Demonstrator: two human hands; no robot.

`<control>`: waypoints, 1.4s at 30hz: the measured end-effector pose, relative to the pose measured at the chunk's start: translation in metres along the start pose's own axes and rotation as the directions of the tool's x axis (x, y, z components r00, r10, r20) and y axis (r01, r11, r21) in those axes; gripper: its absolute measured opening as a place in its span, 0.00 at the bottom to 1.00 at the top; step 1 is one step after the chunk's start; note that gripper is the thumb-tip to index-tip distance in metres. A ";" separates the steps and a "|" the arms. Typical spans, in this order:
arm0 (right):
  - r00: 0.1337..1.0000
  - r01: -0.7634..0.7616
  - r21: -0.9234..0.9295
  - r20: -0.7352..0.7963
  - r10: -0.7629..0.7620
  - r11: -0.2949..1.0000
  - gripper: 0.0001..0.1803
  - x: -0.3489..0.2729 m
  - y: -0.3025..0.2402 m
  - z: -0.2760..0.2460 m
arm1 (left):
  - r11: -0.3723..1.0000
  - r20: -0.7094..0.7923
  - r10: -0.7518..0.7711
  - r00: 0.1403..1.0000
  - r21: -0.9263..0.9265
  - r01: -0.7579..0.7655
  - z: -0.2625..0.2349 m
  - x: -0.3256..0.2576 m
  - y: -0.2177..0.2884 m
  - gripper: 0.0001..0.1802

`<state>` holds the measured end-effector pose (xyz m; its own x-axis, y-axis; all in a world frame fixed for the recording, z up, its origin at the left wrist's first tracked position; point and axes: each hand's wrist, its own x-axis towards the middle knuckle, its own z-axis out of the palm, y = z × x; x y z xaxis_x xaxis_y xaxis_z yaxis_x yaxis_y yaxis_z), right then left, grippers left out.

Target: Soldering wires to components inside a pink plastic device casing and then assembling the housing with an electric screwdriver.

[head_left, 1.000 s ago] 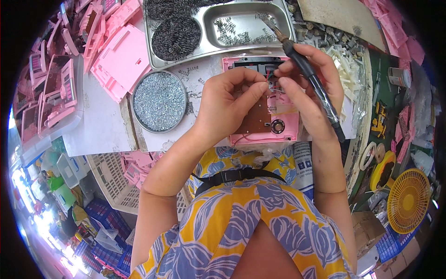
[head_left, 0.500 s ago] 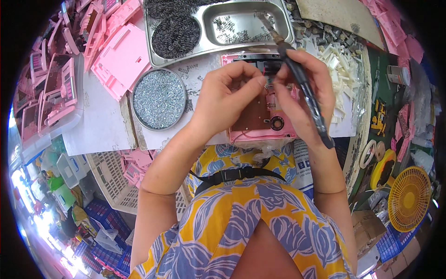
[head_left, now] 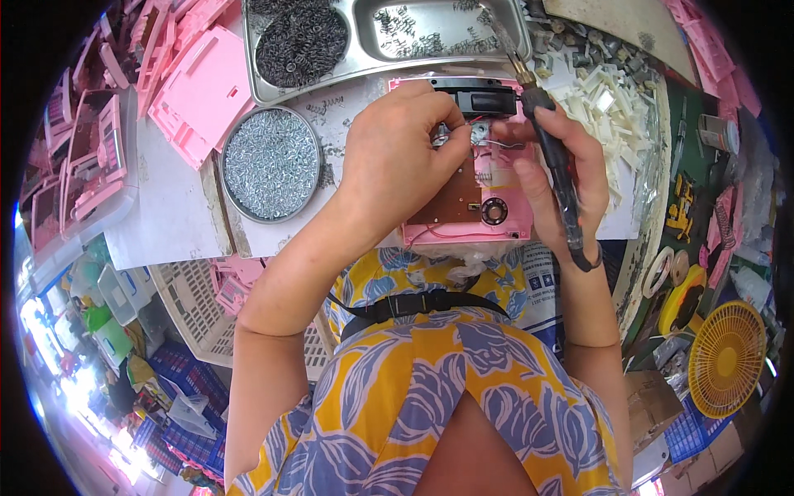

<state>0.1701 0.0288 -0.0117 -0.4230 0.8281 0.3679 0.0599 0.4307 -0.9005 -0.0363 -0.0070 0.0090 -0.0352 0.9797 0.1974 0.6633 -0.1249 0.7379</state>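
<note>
The open pink case [head_left: 518, 198] lies on the white table top [head_left: 169, 219], right in front of your body. Inside it you have a flat brown board [head_left: 438, 205], with a round black part [head_left: 495, 212] at its right side, near the edge close to you. A small spring [head_left: 485, 178] sits a bit above the round part, and a long black part [head_left: 478, 99] lies across the far end.

Your left hand [head_left: 397, 157] is over the left side of the case, its thumb and first finger close together near some thin wires. I cannot tell if they pinch anything. Your right hand [head_left: 584, 178] is at the right side, wrapped around a black stick tool [head_left: 552, 142]. The tool's metal tip points up and away from you, over the edge of the metal tray [head_left: 372, 74].

That tray sits past the case, with a heap of dark springs [head_left: 299, 50] in its round part. To the left is a round dish [head_left: 318, 169] full of tiny silver bits [head_left: 271, 161]. White plastic pieces [head_left: 608, 103] are piled on the right, and pink panels [head_left: 203, 95] lie at the far left.
</note>
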 end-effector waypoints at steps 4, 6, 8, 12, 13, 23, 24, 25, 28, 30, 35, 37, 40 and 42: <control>0.999 -0.012 -0.043 -0.042 0.010 0.999 0.23 -0.009 -0.001 0.000 | 1.000 -0.014 -0.002 1.000 0.004 0.002 0.002 0.001 0.000 0.06; 0.994 0.093 -0.095 -0.048 -0.098 0.991 0.22 -0.007 -0.001 -0.014 | 0.999 -0.016 -0.014 1.000 0.032 0.015 0.001 0.001 0.001 0.06; 0.977 0.207 -0.030 -0.038 -0.208 0.978 0.19 -0.001 0.000 -0.035 | 0.998 -0.028 0.001 1.000 0.055 0.001 0.001 0.000 0.000 0.06; 0.995 0.095 0.096 0.012 -0.096 0.991 0.16 0.003 -0.018 -0.053 | 0.997 -0.039 0.014 0.999 0.070 -0.011 0.003 0.001 -0.001 0.06; 0.996 0.085 0.085 0.031 -0.088 0.993 0.16 0.003 -0.020 -0.055 | 0.997 -0.041 0.019 0.999 0.080 -0.016 0.004 0.002 0.000 0.06; 0.950 0.193 -0.002 0.251 -0.186 0.981 0.14 0.019 -0.013 -0.056 | 0.996 -0.008 -0.038 0.999 0.085 0.038 0.002 0.003 0.002 0.05; 0.951 0.186 -0.014 0.253 -0.176 0.982 0.14 0.019 -0.014 -0.055 | 0.996 -0.013 -0.028 1.000 0.085 0.029 0.003 0.003 0.001 0.06; 0.953 0.179 -0.026 0.255 -0.167 0.984 0.13 0.019 -0.013 -0.054 | 0.996 -0.015 -0.024 1.000 0.088 0.026 0.003 0.002 0.001 0.06; 0.952 0.195 -0.034 0.248 -0.180 0.980 0.13 0.019 -0.012 -0.054 | 0.996 -0.017 -0.027 0.999 0.090 0.029 0.003 0.002 0.001 0.06; 0.946 0.217 -0.027 0.251 -0.204 0.976 0.13 0.020 -0.011 -0.055 | 0.995 -0.016 -0.048 0.999 0.087 0.049 0.004 0.002 0.002 0.06; 0.944 0.223 -0.024 0.255 -0.210 0.975 0.13 0.020 -0.011 -0.056 | 0.994 -0.024 -0.040 0.999 0.103 0.042 0.004 0.002 0.002 0.06; 0.946 0.223 -0.039 0.250 -0.207 0.974 0.12 0.021 -0.011 -0.055 | 0.994 -0.019 -0.035 0.999 0.101 0.037 0.004 0.003 0.003 0.06; 0.937 0.249 -0.078 0.272 -0.220 0.965 0.12 0.022 -0.013 -0.057 | 0.995 -0.015 -0.020 1.000 0.099 0.021 0.002 0.003 0.003 0.06; 0.918 0.301 -0.094 0.297 -0.262 0.949 0.12 0.025 -0.013 -0.057 | 0.995 -0.021 -0.007 1.000 0.102 0.009 0.003 0.003 0.002 0.06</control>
<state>0.2100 0.0643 0.0226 -0.6729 0.5409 0.5045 0.0144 0.6915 -0.7222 -0.0329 -0.0042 0.0092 -0.0554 0.9770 0.2058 0.7361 -0.0993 0.6696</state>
